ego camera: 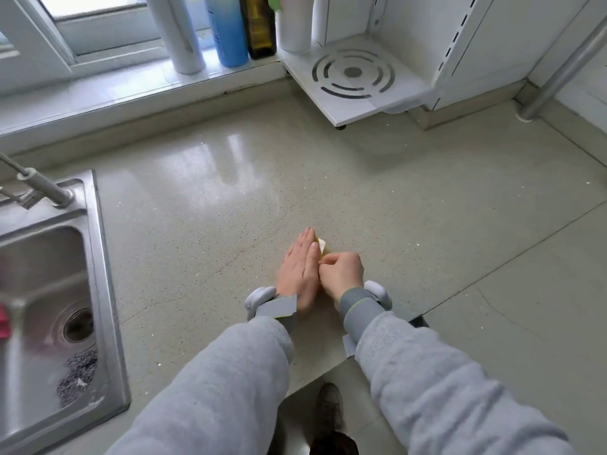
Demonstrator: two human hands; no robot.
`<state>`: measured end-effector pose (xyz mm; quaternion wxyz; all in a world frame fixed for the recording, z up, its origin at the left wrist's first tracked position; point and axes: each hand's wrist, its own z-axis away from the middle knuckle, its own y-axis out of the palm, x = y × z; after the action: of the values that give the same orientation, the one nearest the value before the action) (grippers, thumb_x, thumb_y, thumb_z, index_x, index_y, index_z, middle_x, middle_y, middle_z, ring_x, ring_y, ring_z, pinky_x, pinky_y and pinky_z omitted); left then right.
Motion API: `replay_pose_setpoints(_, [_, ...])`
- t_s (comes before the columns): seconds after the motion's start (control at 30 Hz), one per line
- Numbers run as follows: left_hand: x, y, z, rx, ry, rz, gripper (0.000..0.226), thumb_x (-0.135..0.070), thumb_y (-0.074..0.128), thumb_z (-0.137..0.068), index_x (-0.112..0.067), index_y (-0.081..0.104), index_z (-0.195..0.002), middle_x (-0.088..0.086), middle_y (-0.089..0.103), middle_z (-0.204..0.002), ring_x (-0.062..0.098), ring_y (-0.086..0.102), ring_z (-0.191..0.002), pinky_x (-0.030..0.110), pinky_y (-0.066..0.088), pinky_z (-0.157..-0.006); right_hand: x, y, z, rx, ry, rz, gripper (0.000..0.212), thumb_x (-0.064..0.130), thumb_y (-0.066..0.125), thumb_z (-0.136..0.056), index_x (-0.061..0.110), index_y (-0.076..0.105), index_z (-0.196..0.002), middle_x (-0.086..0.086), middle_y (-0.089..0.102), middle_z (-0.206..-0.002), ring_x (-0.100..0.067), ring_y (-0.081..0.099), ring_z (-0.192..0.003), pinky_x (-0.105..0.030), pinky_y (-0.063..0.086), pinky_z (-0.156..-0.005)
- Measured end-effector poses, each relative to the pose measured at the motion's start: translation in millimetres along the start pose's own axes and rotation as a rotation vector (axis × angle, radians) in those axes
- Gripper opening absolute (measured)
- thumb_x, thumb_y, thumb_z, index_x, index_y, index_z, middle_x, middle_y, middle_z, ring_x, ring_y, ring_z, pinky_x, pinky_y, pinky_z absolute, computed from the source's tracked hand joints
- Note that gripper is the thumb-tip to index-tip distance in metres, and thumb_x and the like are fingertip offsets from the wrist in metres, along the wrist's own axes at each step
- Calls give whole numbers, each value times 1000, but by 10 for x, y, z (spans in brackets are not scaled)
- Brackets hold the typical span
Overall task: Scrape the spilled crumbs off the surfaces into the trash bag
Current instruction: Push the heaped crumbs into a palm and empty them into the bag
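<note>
From the head camera, both arms in grey fleece sleeves reach forward over a speckled, glossy grey-beige stone counter [328, 178]. The left hand [297, 272] stands on its outer edge on the counter with its fingers straight and pressed together, forming a wall. Just beyond its fingertips shows part of a small pale yellow-and-white scraper pad [321, 246], tucked against the palm side of that hand; most of it is hidden. The right hand [341, 274] is curled, its fingertips pinching the near end of the pad, and touches the left hand along the palm. Whether crumbs lie between the two hands cannot be told; only tiny white specks dot the counter. Each wrist carries a grey strap with a pale rounded device.

To the left is a stainless-steel sink [98, 257] with a drain, a dark scouring pad [78, 376] lying in its basin and a metal tap at its far rim. Along the window sill stand a white cylinder [179, 34], a blue bottle [228, 31] and a dark bottle [259, 27]. A white rack base with curved slots [353, 73] sits at the back right of the counter. A dark shoe [330, 405] shows on the floor below the counter's edge.
</note>
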<state>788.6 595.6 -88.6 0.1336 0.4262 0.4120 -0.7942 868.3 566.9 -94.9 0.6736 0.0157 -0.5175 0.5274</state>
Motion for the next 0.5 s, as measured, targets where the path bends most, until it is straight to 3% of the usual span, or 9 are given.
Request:
replay_pose_setpoints(0.1, [39, 25, -20, -34, -15, 139, 49, -34, 13, -104, -24, 19, -152, -7, 15, -159, 5, 12, -147, 22, 2, -120, -43, 23, 28, 91, 46, -256, 19, 3, 64, -81, 8, 68, -63, -6, 61, -60, -20, 58, -60, -33, 55, -64])
replay_pose_setpoints(0.2, [92, -6, -48, -103, -82, 376, 50, -44, 14, -102, -30, 33, -147, -2, 32, -153, 11, 31, -140, 35, 19, -121, -45, 19, 59, 161, 65, -420, 24, 0, 61, -86, 7, 64, -64, -4, 59, -53, -11, 54, -44, -21, 50, -47])
replay_pose_setpoints(0.3, [91, -83, -54, -146, -137, 578, 51, -41, 13, -103, -25, 42, -142, -2, 41, -148, 8, 37, -135, 30, 21, -118, -23, 12, 105, 167, 35, -415, 29, 1, 59, -89, 11, 62, -62, -2, 57, -48, -11, 51, -41, -17, 46, -44])
replay_pose_setpoints(0.5, [91, -325, 17, -229, -231, 986, 58, -37, 14, -104, -4, 51, -134, 8, 52, -139, 16, 48, -129, 26, 32, -111, 71, 76, 281, 178, 10, -453, 16, -3, 56, -90, 3, 61, -76, -9, 54, -55, -1, 51, -33, -13, 43, -37])
